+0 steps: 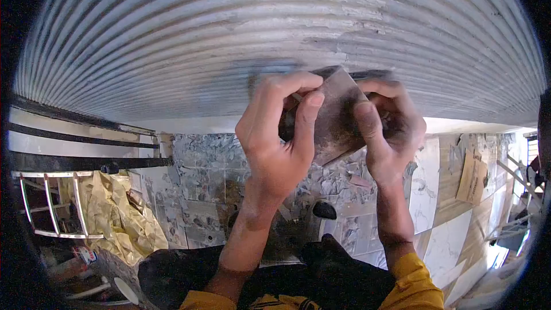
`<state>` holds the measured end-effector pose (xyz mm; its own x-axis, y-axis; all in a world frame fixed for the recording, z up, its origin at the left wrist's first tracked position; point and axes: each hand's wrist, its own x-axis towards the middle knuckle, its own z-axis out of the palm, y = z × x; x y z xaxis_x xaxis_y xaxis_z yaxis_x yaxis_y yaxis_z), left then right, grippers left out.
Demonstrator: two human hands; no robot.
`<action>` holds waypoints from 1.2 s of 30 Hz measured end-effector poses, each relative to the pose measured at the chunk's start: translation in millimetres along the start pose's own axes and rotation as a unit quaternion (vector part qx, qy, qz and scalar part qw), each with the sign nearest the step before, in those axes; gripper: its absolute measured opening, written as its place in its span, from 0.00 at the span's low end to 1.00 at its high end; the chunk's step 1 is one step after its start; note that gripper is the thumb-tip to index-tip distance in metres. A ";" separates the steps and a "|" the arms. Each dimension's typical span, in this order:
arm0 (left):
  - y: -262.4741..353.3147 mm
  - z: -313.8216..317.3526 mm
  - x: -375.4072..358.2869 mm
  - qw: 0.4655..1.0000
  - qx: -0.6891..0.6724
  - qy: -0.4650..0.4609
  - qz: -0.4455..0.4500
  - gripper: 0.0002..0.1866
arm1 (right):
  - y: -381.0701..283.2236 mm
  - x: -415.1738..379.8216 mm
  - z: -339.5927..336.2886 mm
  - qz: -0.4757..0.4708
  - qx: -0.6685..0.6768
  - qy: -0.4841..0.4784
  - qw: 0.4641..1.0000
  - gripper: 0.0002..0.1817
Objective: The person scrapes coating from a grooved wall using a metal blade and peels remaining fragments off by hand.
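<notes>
A ridged grey wall stands above a tiled floor, partly littered with flaky grey debris.

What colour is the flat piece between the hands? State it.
The flat piece is grey-brown with darker patches, in the head view.

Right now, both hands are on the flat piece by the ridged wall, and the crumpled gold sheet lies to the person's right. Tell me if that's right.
No: the crumpled gold sheet lies to the person's left, as the head view shows. The rest stands: the left hand and right hand are on the flat piece by the ridged wall.
</notes>
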<state>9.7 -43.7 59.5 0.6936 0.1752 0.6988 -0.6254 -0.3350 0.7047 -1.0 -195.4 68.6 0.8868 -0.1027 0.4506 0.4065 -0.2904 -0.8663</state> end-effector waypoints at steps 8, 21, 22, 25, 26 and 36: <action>5.5 4.2 -4.7 0.998 -0.001 0.028 -0.056 0.09 | 14.5 -0.8 19.5 0.009 0.074 0.056 0.996 0.06; 15.0 -2.2 -3.7 0.993 0.002 0.004 -0.118 0.06 | 13.0 0.9 28.1 0.013 0.107 0.080 0.991 0.05; 15.0 -2.3 -3.7 0.993 0.001 0.004 -0.118 0.06 | 13.1 1.1 28.0 0.010 0.108 0.079 0.991 0.05; 13.3 -1.6 -4.1 0.992 -0.009 0.005 -0.127 0.06 | 10.2 0.3 28.2 0.029 0.108 0.079 0.991 0.05; 10.7 -0.9 -4.6 0.993 -0.009 0.009 -0.114 0.06 | 10.7 0.4 27.9 0.028 0.108 0.078 0.991 0.05; 12.1 1.3 -0.2 0.993 -0.011 0.014 -0.120 0.06 | 11.6 -2.2 35.3 0.019 0.130 0.102 0.986 0.06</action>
<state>2.5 -48.9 67.8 0.8131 0.2736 0.5138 -0.4513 -0.2610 0.8533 9.6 -164.9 50.0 0.8509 -0.3056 0.4273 0.4396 -0.0311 -0.8977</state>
